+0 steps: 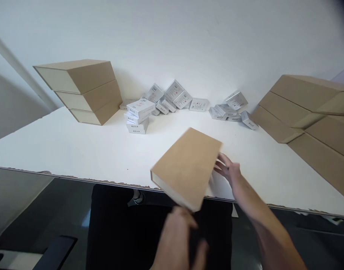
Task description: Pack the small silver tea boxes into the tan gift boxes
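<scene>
A flat brown cardboard box (189, 165) with a pale side is tilted over the front edge of the table. My right hand (228, 168) is at its right side, the fingertips partly hidden behind the box edge. My left hand (174, 232) is below the near corner of the box, smeared by motion. Its thumb stands away from the fingers, and whether they touch the box I cannot tell.
Three similar boxes (90, 93) are stacked at the left back. More brown boxes (309, 108) stand at the right. Small silver-white cartons (139, 108) lie stacked and scattered along the wall. The white table (76, 150) has a chipped front edge.
</scene>
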Demonstrator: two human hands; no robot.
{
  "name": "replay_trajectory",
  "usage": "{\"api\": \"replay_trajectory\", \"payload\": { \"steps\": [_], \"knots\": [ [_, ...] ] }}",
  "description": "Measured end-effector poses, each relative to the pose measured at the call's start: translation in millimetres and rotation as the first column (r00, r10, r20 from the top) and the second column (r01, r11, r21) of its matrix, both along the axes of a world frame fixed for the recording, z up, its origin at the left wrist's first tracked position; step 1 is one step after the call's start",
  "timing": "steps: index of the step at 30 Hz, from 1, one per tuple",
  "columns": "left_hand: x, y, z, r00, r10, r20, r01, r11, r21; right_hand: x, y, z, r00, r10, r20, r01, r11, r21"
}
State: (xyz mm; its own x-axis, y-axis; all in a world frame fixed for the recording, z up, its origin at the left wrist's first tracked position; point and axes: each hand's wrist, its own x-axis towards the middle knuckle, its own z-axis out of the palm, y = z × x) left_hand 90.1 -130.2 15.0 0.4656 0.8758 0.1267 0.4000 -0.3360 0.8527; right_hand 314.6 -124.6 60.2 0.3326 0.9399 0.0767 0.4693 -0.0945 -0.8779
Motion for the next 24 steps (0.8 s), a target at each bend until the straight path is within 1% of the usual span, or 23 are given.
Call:
{"api": "replay_trajectory", "payload": {
  "steps": [1, 2, 3, 4, 6, 7, 8, 9, 10, 11, 12, 13, 14, 15, 16, 17, 18, 20, 21, 22, 24],
  "knots": [
    [-6.4, 1.8, 6.0, 0.99, -0.142, -0.016, 0.141, 0.989, -0.031, 6.3, 3.7, 10.1, 0.997, 0.078, 0.005, -0.078, 0.997, -0.023],
    [-14.6, 6.0, 12.9, 0.973, -0.231, -0.024, 0.229, 0.972, -0.051, 10.9, 4.9, 19.0, 0.994, 0.104, 0.031, -0.104, 0.994, -0.022],
    [-24.1, 12.5, 20.2, 0.964, -0.264, -0.025, 0.262, 0.963, -0.057, 13.5, 3.5, 25.8, 0.994, 0.092, 0.055, -0.093, 0.996, 0.004],
    [-34.2, 21.0, 27.8, 0.965, -0.262, -0.023, 0.26, 0.964, -0.055, 13.7, -0.3, 30.0, 0.996, 0.024, 0.081, -0.03, 0.997, 0.074],
    [-52.0, 44.5, 43.0, 0.963, -0.27, -0.008, 0.27, 0.962, -0.047, 7.2, -11.9, 30.1, 0.982, -0.169, 0.087, 0.147, 0.966, 0.213],
    [-57.5, 60.2, 50.3, 0.963, -0.268, 0.003, 0.268, 0.963, -0.035, 0.8, -18.1, 26.7, 0.97, -0.229, 0.077, 0.206, 0.951, 0.229],
    [-59.6, 78.6, 57.0, 0.968, -0.25, 0.009, 0.25, 0.968, -0.02, -7.2, -23.5, 21.7, 0.968, -0.241, 0.075, 0.223, 0.955, 0.196],
    [-57.6, 99.7, 62.7, 0.975, -0.22, 0.018, 0.22, 0.976, 0.0, -16.4, -27.5, 15.8, 0.975, -0.21, 0.074, 0.2, 0.972, 0.122],
    [-51.8, 123.0, 67.1, 0.988, -0.157, -0.001, 0.157, 0.987, 0.026, -26.4, -29.8, 9.9, 0.987, -0.145, 0.062, 0.144, 0.989, 0.03],
    [-42.6, 147.5, 70.0, 0.998, -0.036, -0.047, 0.039, 0.998, 0.05, -36.5, -30.3, 4.3, 0.997, -0.069, 0.035, 0.071, 0.996, -0.05],
    [-31.3, 172.1, 71.1, 0.991, 0.11, -0.079, -0.106, 0.993, 0.053, -46.3, -29.3, -0.7, 1.0, -0.012, 0.008, 0.012, 0.995, -0.098],
    [-19.4, 195.4, 70.6, 0.983, 0.155, -0.095, -0.15, 0.987, 0.053, -55.1, -27.4, -5.0, 1.0, 0.015, -0.005, -0.016, 0.993, -0.119],
    [-8.2, 215.8, 69.0, 0.981, 0.16, -0.107, -0.155, 0.987, 0.052, -62.3, -24.9, -8.6, 1.0, 0.016, -0.008, -0.017, 0.993, -0.12],
    [1.0, 232.1, 66.7, 0.981, 0.153, -0.117, -0.147, 0.988, 0.055, -67.6, -22.6, -11.6, 1.0, 0.012, -0.007, -0.013, 0.993, -0.119],
    [7.3, 243.3, 64.2, 0.985, 0.12, -0.127, -0.115, 0.992, 0.048, -70.6, -20.6, -14.3, 1.0, 0.008, -0.004, -0.008, 0.992, -0.126],
    [10.3, 249.0, 61.9, 0.988, 0.079, -0.136, -0.075, 0.997, 0.035, -71.2, -19.3, -16.8, 1.0, -0.003, -0.002, 0.003, 0.99, -0.139],
    [10.2, 249.4, 60.1, 0.989, 0.033, -0.142, -0.03, 0.999, 0.017, -69.4, -18.6, -19.0, 1.0, -0.027, -0.001, 0.027, 0.988, -0.155],
    [3.3, 238.1, 57.8, 0.987, -0.062, -0.152, 0.058, 0.998, -0.031, -60.5, -18.8, -22.9, 0.994, -0.11, -0.002, 0.108, 0.979, -0.172],
    [-1.3, 229.7, 57.2, 0.984, -0.088, -0.157, 0.081, 0.996, -0.047, -54.7, -19.2, -24.2, 0.988, -0.152, -0.006, 0.148, 0.971, -0.188],
    [-5.3, 221.9, 56.6, 0.983, -0.087, -0.162, 0.08, 0.996, -0.05, -48.9, -19.5, -25.0, 0.983, -0.183, -0.013, 0.176, 0.962, -0.211],
    [-7.6, 214.1, 54.6, 0.987, -0.023, -0.16, 0.019, 0.999, -0.027, -40.9, -19.4, -24.7, 0.979, -0.2, -0.033, 0.184, 0.947, -0.265]
  ]
}}
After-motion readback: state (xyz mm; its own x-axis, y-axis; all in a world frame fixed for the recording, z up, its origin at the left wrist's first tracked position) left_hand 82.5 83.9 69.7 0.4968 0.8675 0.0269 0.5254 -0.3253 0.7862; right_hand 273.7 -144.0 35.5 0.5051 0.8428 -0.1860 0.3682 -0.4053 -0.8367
